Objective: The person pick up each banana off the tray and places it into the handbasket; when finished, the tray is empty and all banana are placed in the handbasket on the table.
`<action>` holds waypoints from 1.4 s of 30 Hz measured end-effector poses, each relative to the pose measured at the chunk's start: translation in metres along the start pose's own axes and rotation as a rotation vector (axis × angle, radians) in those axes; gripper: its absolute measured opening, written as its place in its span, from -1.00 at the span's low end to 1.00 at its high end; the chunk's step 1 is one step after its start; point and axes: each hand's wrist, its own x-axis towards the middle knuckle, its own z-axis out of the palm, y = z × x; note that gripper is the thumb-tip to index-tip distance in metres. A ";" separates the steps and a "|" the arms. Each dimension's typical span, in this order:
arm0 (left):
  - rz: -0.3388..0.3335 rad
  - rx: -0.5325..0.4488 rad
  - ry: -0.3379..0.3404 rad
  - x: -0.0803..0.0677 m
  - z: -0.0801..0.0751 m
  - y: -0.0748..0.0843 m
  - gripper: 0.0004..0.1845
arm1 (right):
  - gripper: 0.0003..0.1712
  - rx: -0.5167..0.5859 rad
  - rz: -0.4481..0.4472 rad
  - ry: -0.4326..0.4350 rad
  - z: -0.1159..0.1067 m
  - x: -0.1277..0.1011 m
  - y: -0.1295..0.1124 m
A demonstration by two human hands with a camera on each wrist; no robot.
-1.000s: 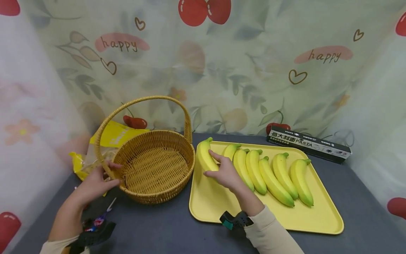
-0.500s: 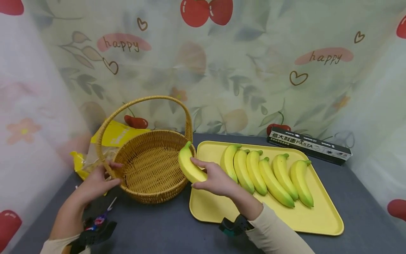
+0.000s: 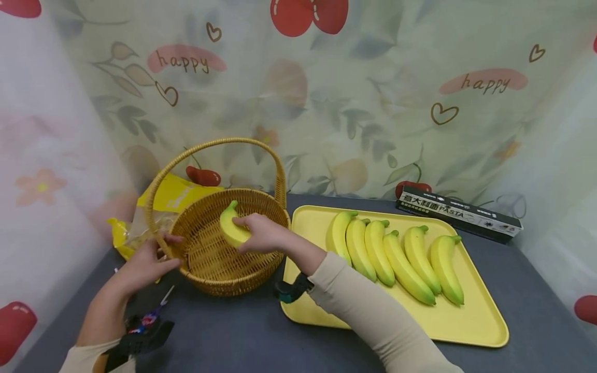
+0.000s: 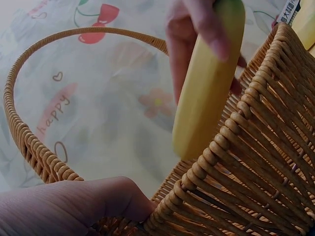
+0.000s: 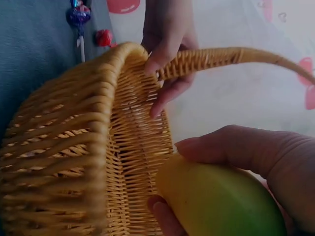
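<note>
My right hand (image 3: 267,234) pinches a yellow banana (image 3: 231,226) between thumb and fingers, over the inside of a wicker basket (image 3: 233,286). Its green-tipped stem points up and away in the head view. With thumb and fingers at the base of the handle, my left hand (image 3: 148,261) grips the basket's left rim; the right wrist view shows that hand (image 5: 170,44) straddling the rim. Several more bananas (image 3: 389,264) lie side by side on a yellow tray (image 3: 317,311) to the right. The left wrist view has the held banana (image 4: 209,93) just beyond the basket rim.
Behind the basket's left side leans a yellow bag (image 3: 182,194). A black pasta box (image 3: 459,213) lies behind the tray. Lollipops (image 5: 78,17) lie on the dark table near my left forearm. The basket's tall handle (image 3: 228,140) arches above its opening. A printed curtain (image 3: 326,129) encloses the table.
My right hand has carried the banana left, from the tray's left side across the basket rim to above the basket's inside. My left hand has stayed on the rim.
</note>
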 end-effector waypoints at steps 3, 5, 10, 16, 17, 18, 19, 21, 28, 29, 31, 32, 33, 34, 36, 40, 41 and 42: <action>-0.006 -0.011 -0.005 0.000 0.000 0.000 -0.58 | -0.17 -0.049 0.020 -0.041 0.002 0.019 -0.005; -0.010 -0.016 -0.008 0.000 0.000 0.000 -0.57 | -0.21 -0.062 0.028 -0.063 0.005 0.029 -0.007; -0.018 -0.013 -0.014 0.000 -0.001 0.000 -0.57 | -0.39 -0.048 0.044 -0.097 0.014 0.051 -0.014; -0.016 -0.011 -0.017 -0.001 0.000 0.000 -0.58 | -0.29 -0.048 0.072 -0.112 0.026 0.065 -0.022; -0.014 -0.010 -0.018 0.000 0.000 0.000 -0.59 | -0.28 -0.046 0.077 -0.115 0.027 0.066 -0.023; -0.010 -0.010 -0.019 0.000 0.001 0.000 -0.59 | -0.28 -0.042 0.083 -0.118 0.029 0.067 -0.024; -0.006 -0.010 -0.019 0.000 0.001 0.000 -0.59 | -0.27 -0.036 0.090 -0.122 0.029 0.068 -0.024; 0.000 -0.006 -0.021 0.001 0.001 0.000 -0.59 | -0.29 -0.021 0.106 -0.129 0.030 0.069 -0.026; -0.001 -0.009 -0.022 0.001 0.000 0.001 -0.59 | -0.51 0.044 0.100 -0.150 0.034 0.075 -0.032; 0.001 -0.011 -0.023 0.001 0.000 0.001 -0.58 | -0.51 0.053 0.111 -0.156 0.034 0.076 -0.033; 0.007 -0.010 -0.030 0.001 -0.001 0.001 -0.58 | -0.49 0.070 0.133 -0.175 0.036 0.077 -0.034; 0.009 -0.016 -0.031 0.001 -0.002 0.001 -0.58 | -0.45 0.094 0.148 -0.193 0.037 0.077 -0.035; 0.013 -0.019 -0.030 0.001 -0.002 0.001 -0.58 | -0.41 0.133 0.167 -0.222 0.038 0.078 -0.036; 0.014 -0.019 -0.028 0.001 -0.002 0.001 -0.58 | -0.38 0.178 0.188 -0.253 0.038 0.078 -0.036; 0.013 -0.014 -0.024 0.000 -0.003 0.001 -0.57 | -0.32 0.273 0.233 -0.320 0.040 0.078 -0.038; 0.016 -0.011 -0.026 -0.001 -0.003 0.002 -0.56 | -0.20 0.416 0.336 -0.385 0.041 0.076 -0.036; 0.016 -0.011 -0.028 -0.001 -0.002 0.002 -0.56 | -0.19 0.426 0.342 -0.385 0.041 0.075 -0.035; 0.016 -0.009 -0.029 0.000 -0.002 0.001 -0.55 | -0.19 0.429 0.342 -0.385 0.040 0.075 -0.033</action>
